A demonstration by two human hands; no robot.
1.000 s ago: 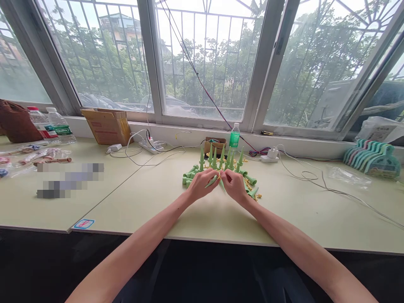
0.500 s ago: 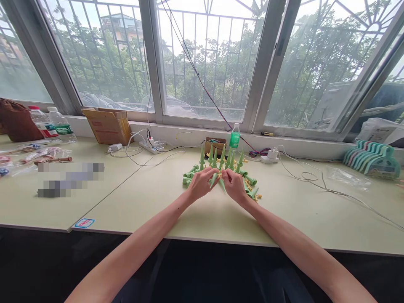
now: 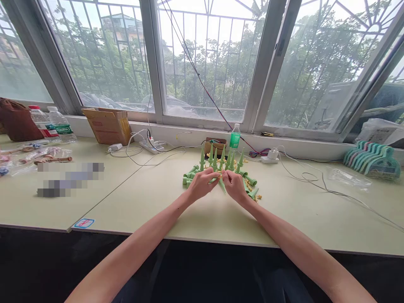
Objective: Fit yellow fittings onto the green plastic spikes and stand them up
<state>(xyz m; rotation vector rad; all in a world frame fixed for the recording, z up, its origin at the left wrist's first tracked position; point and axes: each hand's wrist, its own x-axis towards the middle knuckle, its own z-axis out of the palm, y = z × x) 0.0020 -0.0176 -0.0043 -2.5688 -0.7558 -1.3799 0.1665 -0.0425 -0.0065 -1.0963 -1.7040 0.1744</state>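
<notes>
My left hand (image 3: 203, 183) is closed on a green piece, which lies nearly level between its fingers. Close beside it, my right hand (image 3: 234, 184) pinches another green cone (image 3: 222, 186) that slants downward, with a bit of yellow between the fingertips. Behind both hands stand several upright green cones (image 3: 240, 160). Loose green pieces (image 3: 191, 171) lie to the left, and more green pieces (image 3: 251, 180) with small yellow parts (image 3: 259, 196) are on the right.
A green-labelled bottle (image 3: 235, 136) and a small brown box (image 3: 215, 147) stand behind the cones. Cables and a power strip (image 3: 153, 145) run along the back. A cardboard box (image 3: 107, 126) is at left, teal hangers (image 3: 372, 160) at right, on the table (image 3: 303, 214).
The green piece in my left hand has turned from slanting downward to nearly level. My right hand stays almost in place.
</notes>
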